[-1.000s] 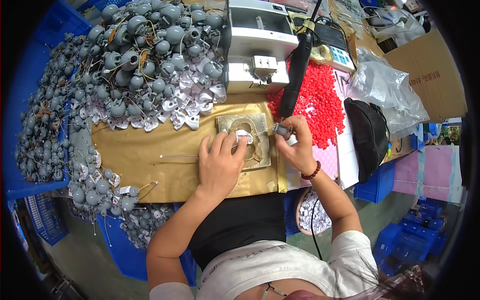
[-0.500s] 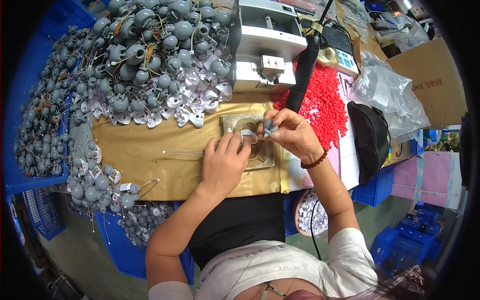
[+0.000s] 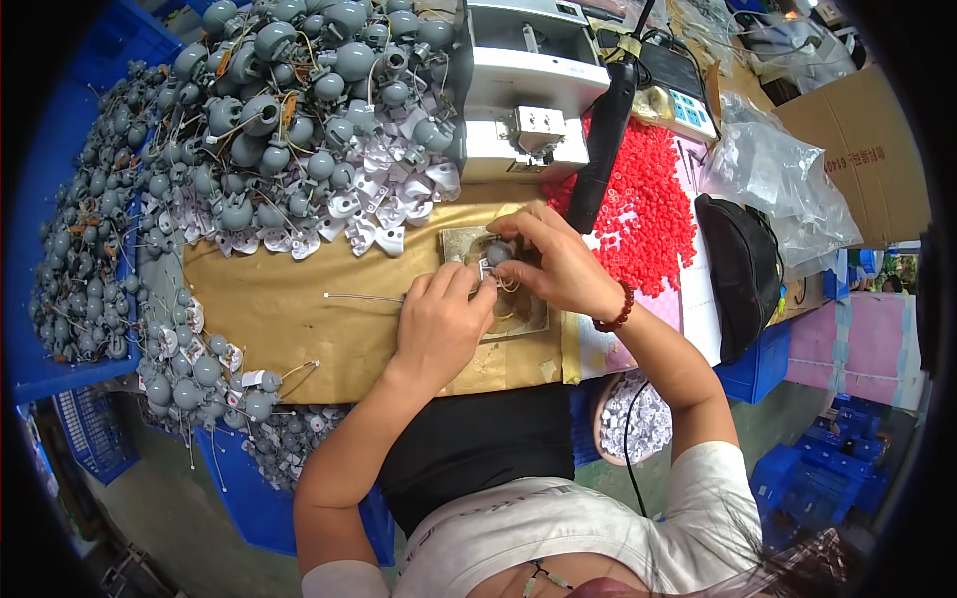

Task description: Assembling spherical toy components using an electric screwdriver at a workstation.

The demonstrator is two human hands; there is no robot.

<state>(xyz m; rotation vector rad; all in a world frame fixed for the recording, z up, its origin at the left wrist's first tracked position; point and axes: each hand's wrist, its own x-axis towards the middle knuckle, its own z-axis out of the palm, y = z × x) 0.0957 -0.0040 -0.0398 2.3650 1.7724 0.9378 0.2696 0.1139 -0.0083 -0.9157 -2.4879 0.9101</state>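
My left hand [image 3: 446, 317] is closed with its fingertips on a small white plastic piece [image 3: 486, 269], mostly covered by the fingers. A thin wire with a small white connector [image 3: 334, 295] runs out leftward from under it. My right hand [image 3: 560, 265] bends over from the right, thumb and fingers closed around a small grey rounded housing [image 3: 498, 252] close against the white piece. Thin pale wires loop below the right thumb. Both hands work above a square metal fixture [image 3: 538, 321] on the brown-covered bench [image 3: 289, 329].
Many grey round housings with wires [image 3: 264, 115] are heaped at the back left, with white plastic pieces [image 3: 374, 194] in front. A grey machine [image 3: 533, 85] stands behind the fixture. Red small parts [image 3: 648, 209] and a black pouch [image 3: 736, 279] lie right. A blue bin [image 3: 70, 269] stands far left.
My right hand has moved left and turned over, bringing the grey housing from the right onto the white piece. My left hand has shifted only slightly.
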